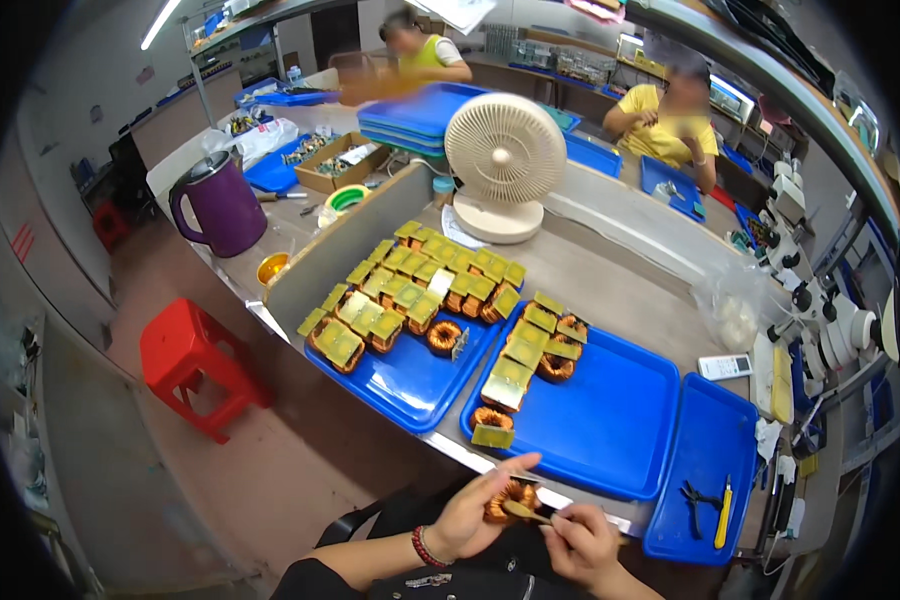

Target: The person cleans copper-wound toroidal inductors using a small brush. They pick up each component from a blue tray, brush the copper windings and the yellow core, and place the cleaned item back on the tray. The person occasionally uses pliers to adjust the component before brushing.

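Note:
My left hand (465,518), a beaded bracelet at its wrist, holds a copper-wound toroidal coil (513,492) just off the table's front edge. Its thumb and fingers lie along the coil's side. In my right hand (582,545) is a thin tan stick tool (522,511), pinched between the fingers, its tip against the coil's windings. What the stick is made of I cannot tell. A similar coil with a yellow-green board (493,436) stands at the near left corner of the middle blue tray (610,430).
The left blue tray (395,385) carries many board-topped coils and one bare coil (444,337). On the right tray (695,440) lie black pliers (697,505) and a yellow-handled cutter (723,515). A fan (505,160), purple kettle (225,210) and red stool (202,360) stand around. Two people work beyond.

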